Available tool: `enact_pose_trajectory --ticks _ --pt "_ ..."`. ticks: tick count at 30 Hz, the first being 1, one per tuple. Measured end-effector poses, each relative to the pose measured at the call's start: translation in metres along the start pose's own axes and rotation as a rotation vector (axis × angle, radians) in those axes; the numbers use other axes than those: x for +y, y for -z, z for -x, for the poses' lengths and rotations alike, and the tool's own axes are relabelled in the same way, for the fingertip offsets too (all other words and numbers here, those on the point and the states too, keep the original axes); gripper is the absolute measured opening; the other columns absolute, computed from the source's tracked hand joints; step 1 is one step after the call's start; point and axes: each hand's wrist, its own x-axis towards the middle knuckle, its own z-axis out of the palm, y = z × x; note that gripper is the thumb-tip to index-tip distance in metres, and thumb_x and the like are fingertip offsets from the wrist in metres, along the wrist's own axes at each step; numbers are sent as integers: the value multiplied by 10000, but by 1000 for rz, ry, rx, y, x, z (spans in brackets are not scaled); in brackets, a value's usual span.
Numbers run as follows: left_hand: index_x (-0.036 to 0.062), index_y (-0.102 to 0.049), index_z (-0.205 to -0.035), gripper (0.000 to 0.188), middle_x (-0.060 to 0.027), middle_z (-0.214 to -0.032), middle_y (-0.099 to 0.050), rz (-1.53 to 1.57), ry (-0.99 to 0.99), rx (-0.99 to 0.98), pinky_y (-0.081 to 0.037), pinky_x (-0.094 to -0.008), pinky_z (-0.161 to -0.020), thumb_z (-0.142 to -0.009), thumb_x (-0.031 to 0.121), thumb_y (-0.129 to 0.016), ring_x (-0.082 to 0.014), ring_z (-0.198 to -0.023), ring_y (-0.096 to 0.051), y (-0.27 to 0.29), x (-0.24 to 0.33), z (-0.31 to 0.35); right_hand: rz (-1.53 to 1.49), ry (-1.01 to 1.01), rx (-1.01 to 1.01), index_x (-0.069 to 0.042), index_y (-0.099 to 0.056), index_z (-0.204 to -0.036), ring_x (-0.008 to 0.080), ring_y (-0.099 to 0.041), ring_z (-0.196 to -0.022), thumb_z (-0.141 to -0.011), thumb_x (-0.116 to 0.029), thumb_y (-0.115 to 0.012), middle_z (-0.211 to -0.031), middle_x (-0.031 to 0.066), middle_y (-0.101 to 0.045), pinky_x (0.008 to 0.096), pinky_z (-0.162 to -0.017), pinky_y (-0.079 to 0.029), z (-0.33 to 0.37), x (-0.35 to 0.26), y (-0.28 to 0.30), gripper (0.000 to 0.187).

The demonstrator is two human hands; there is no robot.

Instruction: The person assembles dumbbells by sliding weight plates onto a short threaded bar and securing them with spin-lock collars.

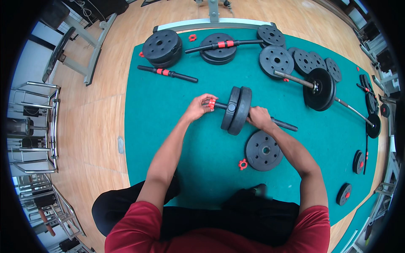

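Across the floor spreads a green mat (202, 168), the broadest thing here. On its right side lies a barbell (322, 90), slanting from upper left to lower right. Near the middle of the mat, in front of the person, is the dumbbell (241, 111), held in both hands; I cannot tell whether it touches the mat. Its long axis runs mostly crosswise, one end of the bar pointing left and slightly away, the other right and slightly nearer the person. Its two black plates stand on edge, side by side, their faces turned left and right. Beyond it, at upper left, sits a stack of plates (162, 49), with a spare bar (166, 73) just below. A loose plate (258, 152) lies flat near the right forearm. The right hand (259, 117) is wrapped around the bar, just right of the plates. The left hand (199, 107) pinches a red star nut (211, 104) at the bar's left end. A second nut (240, 166) lies just left of the loose plate.
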Motion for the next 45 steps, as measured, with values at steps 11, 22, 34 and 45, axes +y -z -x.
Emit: enact_pose_trajectory --ticks 11,22,34,45 --pt "-27 -549 -1246 492 -133 -1073 -680 718 -288 62 -410 -429 -1056 -986 385 -484 -221 -1025 -613 30 -22 -4 -10 40 76 -19 -562 -1122 384 -678 -778 -824 -238 -719 -787 192 -681 493 -667 -535 -4 -9 3 402" --pt "34 -637 -1170 702 -115 -1227 -640 488 -145 -271 -426 -441 -995 -991 636 -323 -225 -1124 -582 41 -16 -25 10 16 40 -35 -559 -1130 385 -678 -778 -823 -238 -717 -792 193 -682 498 -673 -535 -2 -6 4 400" --pt "26 -681 -879 672 -129 -876 -674 -84 85 196 -470 -340 -875 -1004 597 -351 -194 -839 -623 0 20 -9 21 23 44 -27 -563 -1109 385 -683 -785 -815 -239 -726 -801 191 -687 494 -677 -543 -3 -6 3 397" --pt "13 -682 -827 583 -98 -899 -701 -526 -133 226 -461 -307 -744 -1018 499 -421 -175 -660 -571 -8 -1 -21 42 11 47 -28 -567 -1095 373 -687 -785 -810 -243 -733 -801 186 -689 485 -674 -546 -3 -10 7 395"
